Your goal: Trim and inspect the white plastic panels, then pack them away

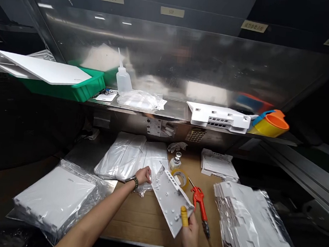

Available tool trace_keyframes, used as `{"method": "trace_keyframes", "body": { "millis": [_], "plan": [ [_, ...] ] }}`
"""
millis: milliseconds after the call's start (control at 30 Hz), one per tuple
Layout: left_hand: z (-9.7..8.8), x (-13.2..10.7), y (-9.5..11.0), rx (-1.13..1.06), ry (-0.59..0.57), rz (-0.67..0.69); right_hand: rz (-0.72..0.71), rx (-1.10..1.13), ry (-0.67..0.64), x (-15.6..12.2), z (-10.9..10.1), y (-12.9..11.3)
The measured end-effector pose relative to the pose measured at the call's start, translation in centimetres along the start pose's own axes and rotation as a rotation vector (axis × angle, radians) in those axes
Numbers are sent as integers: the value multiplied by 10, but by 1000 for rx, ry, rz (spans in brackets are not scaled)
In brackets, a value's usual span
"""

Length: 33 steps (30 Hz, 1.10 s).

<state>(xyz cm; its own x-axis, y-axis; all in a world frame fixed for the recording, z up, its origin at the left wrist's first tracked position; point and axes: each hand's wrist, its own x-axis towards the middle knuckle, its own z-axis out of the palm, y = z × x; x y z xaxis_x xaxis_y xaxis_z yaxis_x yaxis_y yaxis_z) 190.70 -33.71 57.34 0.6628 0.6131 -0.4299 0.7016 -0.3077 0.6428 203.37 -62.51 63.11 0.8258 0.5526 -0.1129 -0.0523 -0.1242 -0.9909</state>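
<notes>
A white plastic housing panel [166, 197], its inner side with small posts facing me, is held tilted above the cardboard-covered bench. My left hand [144, 175] pinches its upper left edge; a dark bracelet is on that wrist. At its lower right corner my right hand [189, 229] grips the panel, a yellow finger cot [184, 216] on the thumb. Just right of the panel lie a roll of tape [185, 176] and a red air blow gun [199, 200]. Behind it stands a small pump bottle [176, 161].
Bagged white panels are stacked left [55, 194] and right [253, 225]. Clear plastic bags [123, 154] lie at the back, near another white part [219, 163]. The shelf edge [171, 117] above holds a green bin [89, 87], a squeeze bottle [124, 81], a white housing [220, 117] and coloured tape rolls [270, 124].
</notes>
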Motion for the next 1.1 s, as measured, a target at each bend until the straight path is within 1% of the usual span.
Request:
{"method": "trace_keyframes", "body": {
  "millis": [33,100,200,267,400,500,567,667,733,800,933,1000,1100],
  "plan": [
    [3,-1,2,10,1,14,-2,-6,-17,-1,11,1],
    [6,-2,4,29,2,45,17,-21,-49,-3,24,2],
    [0,-5,8,66,23,97,37,-64,-60,-6,27,6],
    [-11,-7,10,109,81,137,60,-88,-52,-8,23,7],
    [-46,-10,16,241,234,212,87,-97,-20,-9,19,7],
    [-68,-7,26,331,254,266,108,-91,8,-11,22,7],
    [-74,-5,35,369,225,317,126,-84,77,-15,24,6],
    [-73,-6,50,396,162,396,135,-118,260,-24,24,0],
    [-70,-9,59,400,157,425,131,-157,320,-28,22,-7],
    [-66,-12,66,399,192,432,133,-185,302,-31,20,-17],
    [-63,-15,73,413,261,419,111,-214,196,-33,19,-35],
    [-61,-15,76,422,255,416,89,-199,164,-33,21,-39],
    [-56,-16,80,409,215,428,72,-199,153,-33,23,-40]
  ]
}}
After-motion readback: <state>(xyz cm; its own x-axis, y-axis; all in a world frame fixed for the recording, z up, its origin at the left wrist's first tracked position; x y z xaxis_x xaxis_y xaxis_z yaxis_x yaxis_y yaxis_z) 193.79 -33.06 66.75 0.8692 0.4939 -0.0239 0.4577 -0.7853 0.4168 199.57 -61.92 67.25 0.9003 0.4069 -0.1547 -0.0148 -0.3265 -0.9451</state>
